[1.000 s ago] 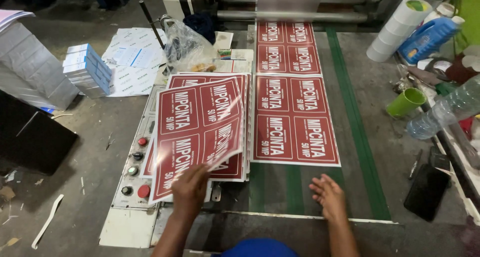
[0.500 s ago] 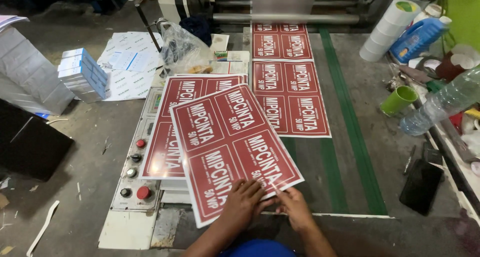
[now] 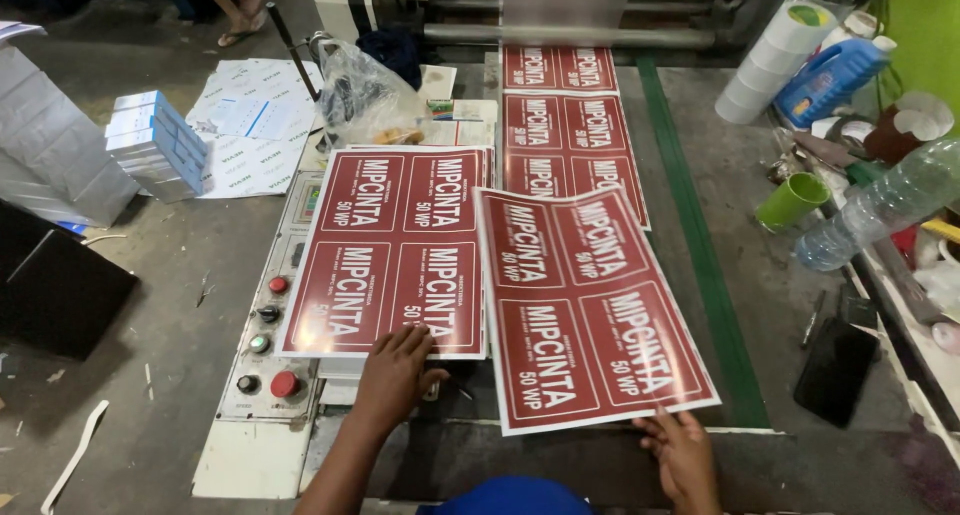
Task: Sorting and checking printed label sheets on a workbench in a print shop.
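Head view: left hand (image 3: pixel 395 370) lies flat, fingers spread, pressing the near edge of a stack of red printed sheets (image 3: pixel 395 250) that sits on the machine's control panel (image 3: pixel 268 360), just beside its red buttons. Right hand (image 3: pixel 685 455) pinches the near right corner of a loose red sheet (image 3: pixel 590 305), which lies tilted on the conveyor bed, its left edge touching the stack. Green cup (image 3: pixel 790 202) and clear plastic bottle (image 3: pixel 880 207) stand off to the right.
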